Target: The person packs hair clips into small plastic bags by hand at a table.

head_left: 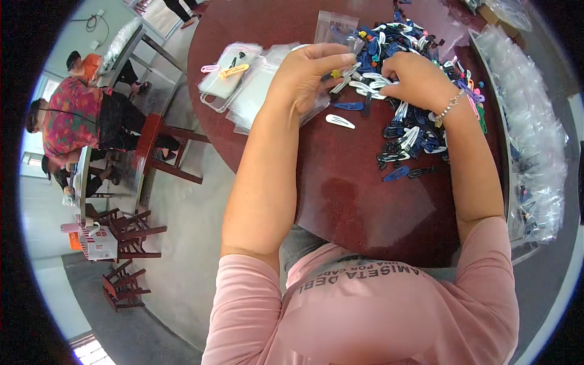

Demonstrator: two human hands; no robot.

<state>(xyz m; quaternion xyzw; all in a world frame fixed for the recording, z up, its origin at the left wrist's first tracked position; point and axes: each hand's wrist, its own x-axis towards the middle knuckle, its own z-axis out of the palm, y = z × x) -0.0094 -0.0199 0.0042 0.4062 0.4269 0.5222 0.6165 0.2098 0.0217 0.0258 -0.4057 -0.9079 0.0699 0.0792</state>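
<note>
Lying in a loose heap on the dark red table [359,204], hair clips [389,45] — white, navy and black, chiefly — spread around and below the right hand [420,79]. Its thumb and forefinger stand apart at the white clips [368,87]; cannot tell whether any is gripped. Left hand [310,76] raised just beside the heap, fingers curled, clamped on a few slim clips [342,81]. One white clip [339,121] lies separately, near a blue clip [348,106]. Clear plastic bags [248,97] lie left — a yellow-orange clip [233,72] on top.
</note>
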